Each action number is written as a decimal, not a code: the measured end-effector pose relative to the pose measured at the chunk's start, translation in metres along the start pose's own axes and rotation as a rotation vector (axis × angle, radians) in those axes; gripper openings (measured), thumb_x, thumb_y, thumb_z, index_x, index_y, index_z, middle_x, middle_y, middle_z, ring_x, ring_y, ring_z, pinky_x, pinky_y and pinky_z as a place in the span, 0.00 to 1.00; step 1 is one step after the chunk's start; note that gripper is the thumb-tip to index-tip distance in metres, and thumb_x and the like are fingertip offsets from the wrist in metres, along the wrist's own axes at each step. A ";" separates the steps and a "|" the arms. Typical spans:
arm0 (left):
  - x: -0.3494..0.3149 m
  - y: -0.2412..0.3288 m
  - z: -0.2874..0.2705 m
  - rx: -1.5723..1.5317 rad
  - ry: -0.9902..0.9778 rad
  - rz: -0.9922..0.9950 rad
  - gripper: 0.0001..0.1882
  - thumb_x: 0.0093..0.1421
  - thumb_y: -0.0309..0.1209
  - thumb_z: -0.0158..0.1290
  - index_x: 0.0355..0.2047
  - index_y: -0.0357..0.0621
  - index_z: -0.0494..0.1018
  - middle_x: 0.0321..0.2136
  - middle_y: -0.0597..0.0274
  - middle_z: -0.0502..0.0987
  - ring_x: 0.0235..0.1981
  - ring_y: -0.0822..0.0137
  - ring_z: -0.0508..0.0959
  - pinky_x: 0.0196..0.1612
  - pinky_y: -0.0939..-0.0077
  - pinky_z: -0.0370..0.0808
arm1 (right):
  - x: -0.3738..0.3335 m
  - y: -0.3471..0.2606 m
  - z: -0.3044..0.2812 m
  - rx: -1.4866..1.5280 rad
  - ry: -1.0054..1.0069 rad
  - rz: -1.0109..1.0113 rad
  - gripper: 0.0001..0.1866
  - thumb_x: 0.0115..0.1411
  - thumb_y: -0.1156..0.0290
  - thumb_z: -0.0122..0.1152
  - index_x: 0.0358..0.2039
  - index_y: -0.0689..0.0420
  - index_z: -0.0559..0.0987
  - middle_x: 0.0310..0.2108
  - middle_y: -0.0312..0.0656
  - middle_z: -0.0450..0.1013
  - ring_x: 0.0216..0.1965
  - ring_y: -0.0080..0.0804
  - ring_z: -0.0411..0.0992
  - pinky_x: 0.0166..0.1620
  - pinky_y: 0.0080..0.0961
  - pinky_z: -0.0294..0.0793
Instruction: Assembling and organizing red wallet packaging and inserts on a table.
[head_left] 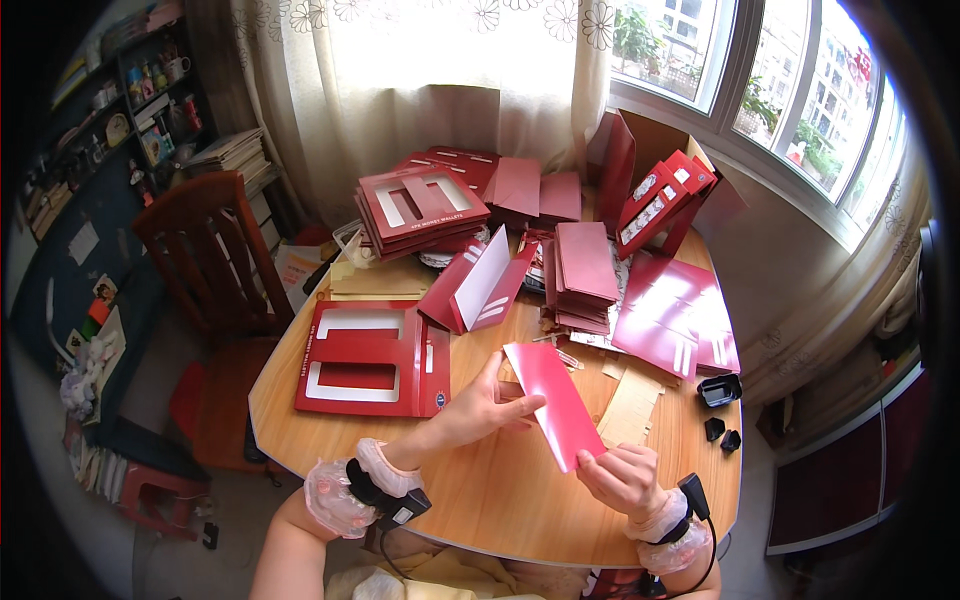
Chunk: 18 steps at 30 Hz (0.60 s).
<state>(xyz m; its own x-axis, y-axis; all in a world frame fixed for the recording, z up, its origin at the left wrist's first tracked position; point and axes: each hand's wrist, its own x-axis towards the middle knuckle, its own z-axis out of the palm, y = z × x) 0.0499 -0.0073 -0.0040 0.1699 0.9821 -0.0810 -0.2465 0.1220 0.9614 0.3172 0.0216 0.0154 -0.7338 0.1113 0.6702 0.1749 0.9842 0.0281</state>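
Observation:
A glossy red paper envelope (556, 405) is held tilted above the near part of the wooden table, between my two hands. My right hand (622, 482) pinches its lower right end between thumb and fingers. At its left edge is my left hand (478, 408), thumb against the face and some fingers partly hidden below. Left of that hand lies a flat red carton with two white-edged cut-out windows (372, 358). Beyond the envelope stands a stack of folded red paper pieces (583, 275). A partly folded red carton with a white inside (482, 285) leans beside it.
Several red window cartons (420, 208) are piled at the back left. Glossy red sheets (665, 315) and small black plastic pieces (718, 390) lie on the right. Tan paper strips (632, 400) rest near the envelope. A wooden chair (215, 260) stands left of the table (470, 500).

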 end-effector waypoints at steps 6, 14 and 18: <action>-0.008 -0.003 0.017 0.042 -0.184 -0.046 0.30 0.69 0.31 0.56 0.66 0.40 0.56 0.48 0.59 0.78 0.47 0.69 0.81 0.43 0.70 0.83 | -0.007 -0.002 0.018 0.022 -0.034 -0.061 0.12 0.52 0.77 0.67 0.39 0.59 0.81 0.18 0.30 0.64 0.19 0.21 0.68 0.22 0.22 0.68; 0.027 0.015 -0.002 0.948 0.247 0.136 0.27 0.68 0.32 0.55 0.63 0.39 0.59 0.24 0.50 0.79 0.25 0.64 0.84 0.29 0.66 0.82 | -0.004 -0.002 0.014 0.123 -0.043 0.142 0.10 0.53 0.75 0.73 0.37 0.52 0.83 0.16 0.31 0.62 0.15 0.25 0.66 0.20 0.25 0.65; 0.030 0.029 -0.031 1.598 0.549 0.487 0.25 0.66 0.32 0.54 0.61 0.39 0.65 0.17 0.50 0.78 0.21 0.54 0.83 0.26 0.61 0.80 | 0.000 -0.002 0.011 0.130 -0.040 0.165 0.09 0.54 0.75 0.72 0.36 0.52 0.82 0.16 0.32 0.63 0.15 0.27 0.66 0.20 0.26 0.66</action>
<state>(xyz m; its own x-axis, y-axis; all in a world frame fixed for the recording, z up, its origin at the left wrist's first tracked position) 0.0183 0.0305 0.0129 -0.0229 0.8548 0.5185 0.9781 -0.0882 0.1885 0.3101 0.0208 0.0072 -0.7280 0.2750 0.6280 0.2107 0.9614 -0.1768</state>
